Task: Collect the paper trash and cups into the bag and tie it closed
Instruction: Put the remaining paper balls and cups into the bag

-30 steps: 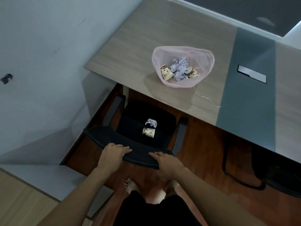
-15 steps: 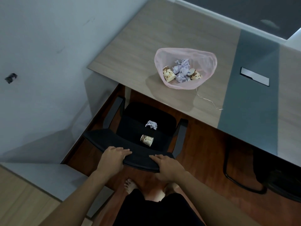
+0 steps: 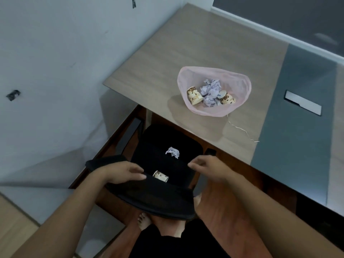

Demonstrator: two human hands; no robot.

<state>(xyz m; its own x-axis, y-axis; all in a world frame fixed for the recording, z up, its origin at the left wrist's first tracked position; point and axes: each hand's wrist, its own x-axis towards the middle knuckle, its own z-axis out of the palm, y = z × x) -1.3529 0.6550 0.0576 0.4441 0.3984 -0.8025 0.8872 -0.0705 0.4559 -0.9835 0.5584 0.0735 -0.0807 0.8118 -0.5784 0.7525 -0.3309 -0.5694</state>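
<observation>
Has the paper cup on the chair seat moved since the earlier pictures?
Yes. The paper cup has moved away from the desk edge, toward the chair backrest, and lies farther from the crumpled paper.

quick count: 3 cups (image 3: 194, 94), 1 bag (image 3: 240, 84), 1 string (image 3: 240, 130), 1 chair (image 3: 154, 198), 1 desk (image 3: 186, 43), 2 dark marks (image 3: 13, 94) on the wall (image 3: 55, 53), left hand (image 3: 119, 174) plus right hand (image 3: 210, 168) makes 2. paper: 1 loose ball (image 3: 172, 152), then a clump (image 3: 211, 92) in the bag, can't tell how many wads
</observation>
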